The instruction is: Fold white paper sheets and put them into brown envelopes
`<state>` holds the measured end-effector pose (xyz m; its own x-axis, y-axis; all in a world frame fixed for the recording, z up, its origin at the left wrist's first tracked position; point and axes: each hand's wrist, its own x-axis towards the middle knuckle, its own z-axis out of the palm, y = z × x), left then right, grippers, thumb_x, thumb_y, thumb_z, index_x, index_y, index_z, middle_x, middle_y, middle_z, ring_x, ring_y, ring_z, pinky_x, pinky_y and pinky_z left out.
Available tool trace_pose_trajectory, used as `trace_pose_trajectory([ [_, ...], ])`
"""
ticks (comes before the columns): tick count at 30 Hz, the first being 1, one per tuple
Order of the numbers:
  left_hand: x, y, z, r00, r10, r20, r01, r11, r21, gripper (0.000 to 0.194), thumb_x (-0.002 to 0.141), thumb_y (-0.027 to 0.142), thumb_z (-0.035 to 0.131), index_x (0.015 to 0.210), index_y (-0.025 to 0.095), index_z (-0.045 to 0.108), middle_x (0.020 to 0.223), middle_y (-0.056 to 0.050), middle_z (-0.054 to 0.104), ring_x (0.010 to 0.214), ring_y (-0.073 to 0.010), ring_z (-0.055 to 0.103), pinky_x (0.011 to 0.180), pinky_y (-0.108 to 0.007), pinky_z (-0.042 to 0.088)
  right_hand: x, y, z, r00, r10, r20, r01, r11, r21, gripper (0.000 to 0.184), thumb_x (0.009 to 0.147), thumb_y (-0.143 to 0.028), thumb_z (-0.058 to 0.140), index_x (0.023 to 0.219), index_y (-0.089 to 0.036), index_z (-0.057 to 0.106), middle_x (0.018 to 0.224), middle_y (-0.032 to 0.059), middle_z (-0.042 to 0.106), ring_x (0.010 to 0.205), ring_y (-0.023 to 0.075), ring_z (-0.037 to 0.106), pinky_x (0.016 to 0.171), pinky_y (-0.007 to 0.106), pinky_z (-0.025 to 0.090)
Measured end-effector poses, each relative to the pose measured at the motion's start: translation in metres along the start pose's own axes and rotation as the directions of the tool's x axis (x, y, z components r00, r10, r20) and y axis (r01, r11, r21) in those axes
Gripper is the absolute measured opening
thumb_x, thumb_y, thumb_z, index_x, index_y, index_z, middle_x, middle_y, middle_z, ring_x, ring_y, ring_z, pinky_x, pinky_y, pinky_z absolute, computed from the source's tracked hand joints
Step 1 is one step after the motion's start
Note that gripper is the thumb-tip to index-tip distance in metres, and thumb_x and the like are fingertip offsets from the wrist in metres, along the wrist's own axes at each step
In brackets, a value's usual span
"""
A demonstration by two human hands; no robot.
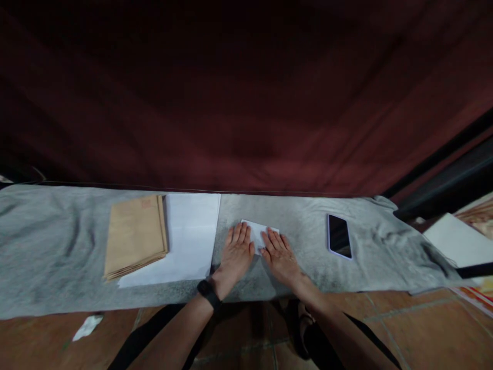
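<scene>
Lying flat on the grey cloth-covered counter (300,205), the small piece of white paper (258,236) sits right beneath the fingers of both hands, straight out in front of the person from where I stand. Its far edge runs mostly crosswise, dipping a little toward the person at the right; with so much covered, I can't tell which way the long axis goes. Neither side is nearer: the left hand (234,252) touches the left part, the right hand (283,261) the right part, with bare paper between. Both hands are spread flat, palms down, thumbs turned inward, gripping nothing. Off left, brown envelopes (134,236) partly overlap larger white sheets (192,231); a phone (339,236) lies well apart to the right.
</scene>
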<state>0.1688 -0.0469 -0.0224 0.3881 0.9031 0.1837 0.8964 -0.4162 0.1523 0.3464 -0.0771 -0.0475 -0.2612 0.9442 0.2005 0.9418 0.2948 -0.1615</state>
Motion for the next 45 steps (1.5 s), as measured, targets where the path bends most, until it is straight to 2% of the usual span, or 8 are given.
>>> trace_pose_trajectory([
  [4, 0.008, 0.009, 0.008, 0.996, 0.087, -0.001, -0.087, 0.996, -0.019, 0.056, 0.099, 0.026, 0.03, 0.153, 0.013, 0.038, 0.16, -0.01, 0.037, 0.152, -0.0244, 0.022, 0.125, -0.049, 0.015, 0.0, 0.0, 0.005, 0.999, 0.001, -0.035, -0.001, 1.0, 0.011, 0.053, 0.105, -0.037, 0.032, 0.155, -0.021, 0.034, 0.16, 0.0093, 0.034, 0.149, 0.0247, 0.031, 0.121, 0.051, 0.025],
  [16, 0.012, -0.014, 0.011, 0.992, -0.125, 0.03, 0.122, 0.988, 0.095, 0.057, 0.099, 0.028, 0.029, 0.153, 0.009, 0.036, 0.16, -0.014, 0.035, 0.15, -0.0256, 0.028, 0.124, -0.046, 0.019, 0.005, 0.024, -0.01, 0.996, 0.091, 0.003, -0.091, 0.994, 0.055, 0.051, 0.104, -0.036, 0.037, 0.152, -0.019, 0.041, 0.156, 0.0079, 0.043, 0.145, 0.0266, 0.036, 0.118, 0.047, 0.03],
  [22, 0.01, -0.018, 0.007, 0.993, -0.115, 0.001, 0.114, 0.986, 0.118, 0.056, 0.1, 0.032, 0.03, 0.151, 0.009, 0.039, 0.157, -0.014, 0.04, 0.148, -0.0263, 0.033, 0.122, -0.046, 0.023, 0.027, 0.033, -0.012, 0.994, 0.109, -0.012, -0.106, 0.984, 0.141, 0.053, 0.094, -0.023, 0.049, 0.147, -0.021, 0.048, 0.144, 0.0114, 0.056, 0.13, 0.0275, 0.051, 0.11, 0.045, 0.039],
  [28, 0.012, -0.018, 0.001, 0.993, -0.122, 0.009, 0.121, 0.989, 0.08, 0.057, 0.1, 0.033, 0.034, 0.151, 0.007, 0.038, 0.156, -0.016, 0.042, 0.146, -0.0274, 0.037, 0.121, -0.047, 0.027, 0.04, 0.034, -0.017, 0.977, 0.212, -0.026, -0.2, 0.951, 0.236, 0.049, 0.086, -0.014, 0.056, 0.134, -0.019, 0.061, 0.125, 0.0117, 0.066, 0.118, 0.0271, 0.057, 0.102, 0.041, 0.046],
  [34, 0.015, -0.018, -0.009, 0.985, -0.164, -0.061, 0.157, 0.982, -0.11, 0.064, 0.096, 0.029, 0.047, 0.154, 0.008, 0.029, 0.145, -0.02, 0.055, 0.136, -0.0299, 0.051, 0.113, -0.047, 0.039, 0.045, 0.037, -0.029, 0.955, 0.281, -0.095, -0.193, 0.832, 0.52, 0.027, 0.083, -0.008, 0.052, 0.093, -0.022, 0.073, 0.092, 0.0045, 0.066, 0.081, 0.0181, 0.065, 0.08, 0.029, 0.053],
  [37, 0.019, -0.021, -0.015, 0.968, -0.201, -0.151, 0.153, 0.947, -0.283, 0.07, 0.094, 0.028, 0.049, 0.156, 0.01, 0.022, 0.143, -0.02, 0.056, 0.13, -0.0288, 0.056, 0.108, -0.045, 0.045, 0.048, 0.039, -0.04, 0.919, 0.304, -0.252, -0.094, 0.788, 0.609, 0.017, 0.087, -0.016, 0.054, 0.091, -0.022, 0.07, 0.089, 0.0036, 0.063, 0.081, 0.0185, 0.065, 0.077, 0.03, 0.054],
  [41, 0.023, -0.029, -0.02, 0.921, -0.274, -0.278, 0.108, 0.863, -0.493, 0.067, 0.092, 0.022, 0.049, 0.155, 0.014, 0.028, 0.151, -0.017, 0.049, 0.137, -0.0278, 0.049, 0.114, -0.045, 0.042, 0.046, 0.039, -0.053, 0.838, 0.272, -0.473, 0.043, 0.832, 0.554, 0.016, 0.095, -0.024, 0.051, 0.098, -0.023, 0.066, 0.097, 0.0051, 0.063, 0.096, 0.0208, 0.064, 0.087, 0.035, 0.052],
  [45, 0.025, -0.043, -0.019, 0.869, -0.414, -0.271, 0.152, 0.745, -0.649, 0.061, 0.087, 0.012, 0.045, 0.148, 0.016, 0.044, 0.149, -0.012, 0.052, 0.138, -0.0254, 0.048, 0.119, -0.044, 0.036, 0.034, 0.031, -0.053, 0.912, 0.026, -0.408, 0.117, 0.94, 0.32, 0.024, 0.099, -0.018, 0.045, 0.107, -0.024, 0.066, 0.107, 0.0072, 0.065, 0.102, 0.0217, 0.062, 0.093, 0.038, 0.05],
])
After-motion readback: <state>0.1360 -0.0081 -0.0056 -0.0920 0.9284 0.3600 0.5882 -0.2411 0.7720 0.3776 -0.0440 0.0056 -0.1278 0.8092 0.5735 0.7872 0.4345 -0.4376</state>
